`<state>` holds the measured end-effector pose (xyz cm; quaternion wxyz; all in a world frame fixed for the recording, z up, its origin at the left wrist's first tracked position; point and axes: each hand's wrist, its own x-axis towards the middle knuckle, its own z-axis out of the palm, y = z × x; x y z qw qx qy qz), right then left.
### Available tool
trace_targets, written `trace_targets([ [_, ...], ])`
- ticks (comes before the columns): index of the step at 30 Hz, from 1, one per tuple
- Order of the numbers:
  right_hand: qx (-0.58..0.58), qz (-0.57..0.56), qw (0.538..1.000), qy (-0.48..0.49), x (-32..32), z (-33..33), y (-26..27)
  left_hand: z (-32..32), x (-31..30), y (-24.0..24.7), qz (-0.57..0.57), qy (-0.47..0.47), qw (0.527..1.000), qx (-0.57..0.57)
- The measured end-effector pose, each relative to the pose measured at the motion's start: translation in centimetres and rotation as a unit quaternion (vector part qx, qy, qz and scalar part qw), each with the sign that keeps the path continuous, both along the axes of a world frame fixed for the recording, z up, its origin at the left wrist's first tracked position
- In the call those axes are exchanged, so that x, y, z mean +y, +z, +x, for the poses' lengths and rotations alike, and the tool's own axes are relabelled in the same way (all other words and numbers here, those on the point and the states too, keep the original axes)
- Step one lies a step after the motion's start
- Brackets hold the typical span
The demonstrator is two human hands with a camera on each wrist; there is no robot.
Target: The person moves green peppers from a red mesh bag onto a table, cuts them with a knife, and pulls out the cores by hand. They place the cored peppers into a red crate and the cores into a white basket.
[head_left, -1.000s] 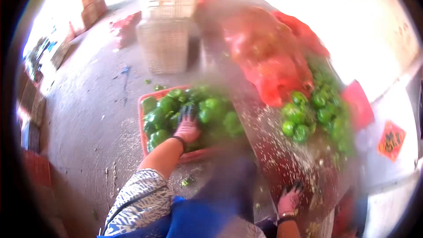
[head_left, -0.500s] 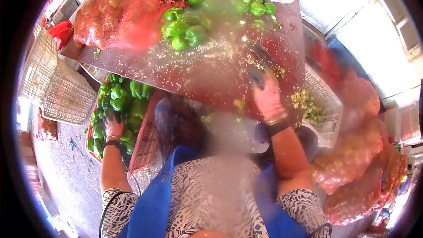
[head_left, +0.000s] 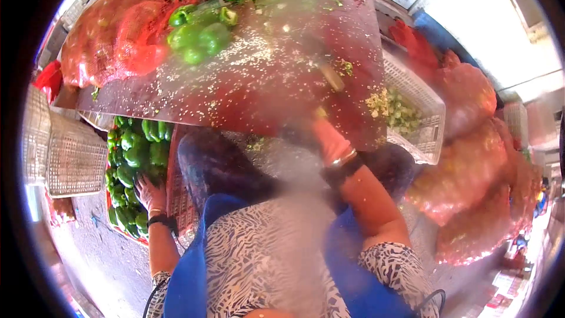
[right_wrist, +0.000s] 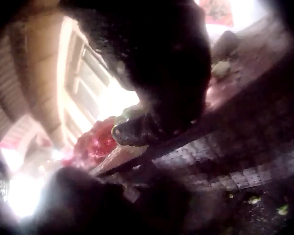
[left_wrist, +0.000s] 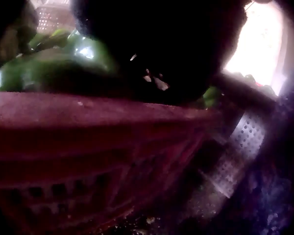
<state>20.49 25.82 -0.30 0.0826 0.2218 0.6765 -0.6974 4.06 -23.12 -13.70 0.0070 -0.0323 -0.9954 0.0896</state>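
In the head view my left hand (head_left: 152, 193), gloved, rests on green bell peppers (head_left: 134, 150) that fill a red plastic crate (head_left: 180, 188). Its fingers lie spread over them. The left wrist view has the crate's rim (left_wrist: 88, 110) below the dark glove (left_wrist: 161, 49). My right hand (head_left: 329, 141) is at the table's near edge, its dark fingertips blurred. A bent, dark-gloved finger (right_wrist: 132, 131) shows in the right wrist view, with a pale green bit (right_wrist: 130, 115) beside its tip; whether the hand grips that bit I cannot tell. Beyond the hand lies a brown handle-like piece (head_left: 331, 76).
Seeds litter the reddish table (head_left: 247, 94). Cut green peppers (head_left: 200, 35) and a red mesh sack (head_left: 118, 29) lie on it. A white crate (head_left: 432, 123) with pepper scraps stands at its right, beside full mesh sacks (head_left: 465, 171). Pale crates (head_left: 73, 159) stand at far left.
The head view has swung from the crate and floor to the table. My right hand has come back from mid-table to its near edge. The left hand stays on the peppers.
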Motion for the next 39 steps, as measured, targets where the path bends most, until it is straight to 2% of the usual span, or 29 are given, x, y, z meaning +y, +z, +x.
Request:
trace_targets([
  [3,-0.006,-0.023,0.991,-0.131,4.9,1.8,0.4,0.0,-0.7,-0.7,0.015,-0.016,0.999,0.032],
  [6,0.026,0.019,0.956,-0.291,12.5,5.3,0.3,0.7,0.3,0.5,-0.01,-0.001,1.0,0.012],
  [7,0.054,0.041,0.939,-0.338,15.6,6.9,-0.4,0.7,0.6,0.9,-0.018,0.002,1.0,0.006],
  [8,0.08,-0.05,0.864,-0.495,15.9,7.0,2.3,0.6,1.0,1.0,-0.024,0.005,1.0,0.002],
  [10,0.155,0.08,0.825,-0.538,19.7,7.9,0.0,0.2,-0.1,-0.4,-0.002,-0.011,1.0,0.027],
  [11,0.105,0.019,0.866,-0.488,20.5,8.3,0.2,0.3,0.2,-0.3,0.006,-0.003,1.0,0.028],
  [12,0.032,0.062,0.896,-0.438,20.3,8.3,0.6,0.4,0.4,-0.2,0.014,0.006,0.999,0.031],
  [13,-0.068,0.18,0.91,-0.367,19.4,8.2,0.8,0.6,0.5,-0.2,-0.017,-0.013,0.998,0.062],
  [14,-0.127,0.291,0.901,-0.296,17.9,7.4,1.4,0.6,1.7,1.7,0.09,0.031,0.995,0.01],
  [15,-0.127,0.347,0.892,-0.26,16.1,6.3,2.3,1.1,2.1,3.1,0.122,0.02,0.992,0.004],
  [16,-0.027,0.406,0.876,-0.259,16.6,5.3,0.3,0.8,1.1,1.9,0.116,0.048,0.992,-0.023],
  [17,0.067,0.467,0.846,-0.25,17.2,4.1,-1.7,0.9,0.4,1.4,0.093,0.029,0.995,0.002],
  [18,0.076,0.378,0.886,-0.258,15.0,2.8,-0.5,1.0,0.7,1.7,0.099,0.016,0.995,0.014],
  [20,0.095,0.289,0.934,-0.189,8.9,-0.6,4.3,0.6,0.2,0.9,0.063,0.002,0.998,-0.001],
  [22,0.096,0.343,0.928,-0.11,5.3,-3.5,5.7,0.4,0.6,1.4,0.111,0.005,0.994,-0.007],
  [23,0.092,0.347,0.927,-0.106,4.8,-5.4,4.7,0.5,0.8,1.7,0.106,0.007,0.994,-0.009],
  [24,0.144,0.404,0.9,-0.081,4.0,-6.8,4.0,0.6,0.9,1.9,0.105,0.005,0.994,-0.008],
  [26,0.148,0.392,0.908,-0.005,2.9,-9.7,4.2,0.6,1.2,2.7,0.102,0.002,0.995,-0.004],
  [27,0.132,0.437,0.889,0.017,1.7,-11.4,4.6,0.9,1.4,3.1,0.101,0.002,0.995,-0.004],
  [28,0.117,0.52,0.844,0.053,0.7,-12.7,5.7,1.1,1.6,3.3,0.1,0.001,0.995,-0.004],
  [30,0.193,0.536,0.816,0.103,-0.4,-17.0,5.7,1.1,1.7,3.3,0.126,0.008,0.992,0.017],
  [32,0.181,0.573,0.79,0.121,-3.5,-21.0,8.0,1.2,1.7,3.4,0.141,0.0,0.99,0.031],
  [33,0.174,0.58,0.777,0.171,-4.8,-23.3,8.7,1.3,1.9,3.6,0.145,0.002,0.988,0.046],
  [34,0.217,0.598,0.744,0.204,-5.5,-26.0,7.9,1.1,1.4,2.6,0.163,0.018,0.986,0.036],
  [35,0.27,0.657,0.672,0.21,-6.0,-29.0,5.7,1.2,1.2,2.6,0.147,0.024,0.989,0.013],
  [36,0.219,0.659,0.673,0.254,-8.9,-30.3,8.5,1.0,1.1,2.5,0.13,0.03,0.991,-0.009],
  [37,0.309,0.725,0.566,0.242,-10.3,-32.2,8.1,0.9,0.8,1.7,0.132,0.027,0.991,0.015],
  [38,0.253,0.721,0.577,0.288,-11.5,-35.1,7.3,0.8,0.6,1.7,0.146,0.029,0.989,0.003],
  [39,0.222,0.74,0.557,0.305,-12.7,-37.0,7.0,0.7,0.7,1.6,0.151,0.03,0.988,0.005],
])
